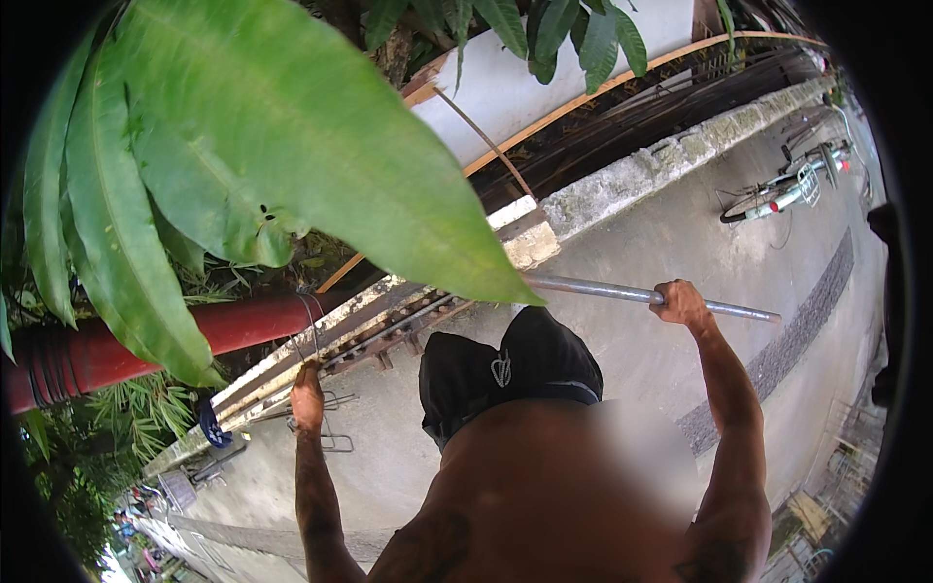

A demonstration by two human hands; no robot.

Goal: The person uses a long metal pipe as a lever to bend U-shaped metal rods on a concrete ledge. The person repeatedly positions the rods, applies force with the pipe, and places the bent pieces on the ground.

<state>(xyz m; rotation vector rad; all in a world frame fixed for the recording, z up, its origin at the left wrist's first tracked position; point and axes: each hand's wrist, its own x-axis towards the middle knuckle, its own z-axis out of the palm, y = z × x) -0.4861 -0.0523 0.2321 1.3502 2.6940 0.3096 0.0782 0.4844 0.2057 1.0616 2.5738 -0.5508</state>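
My right hand (683,303) is wrapped round a long grey metal pipe (603,290), close to its right end. The pipe's left end passes behind a large green leaf (321,126). At the left, my left hand (307,398) is closed at the low wall's edge, with a thin dark wire (315,335) running up from its fingers to a red pole (262,325). Its grip is partly hidden. Just beside that hand, bent thin metal rods (337,443) stick out.
A low concrete wall (651,170) runs diagonally, with rusty metal bars (398,330) along its nearer part. A pale green bicycle (797,185) lies at the far right. Leaves hang close overhead. A dark rough strip (816,291) crosses the concrete ground (632,360).
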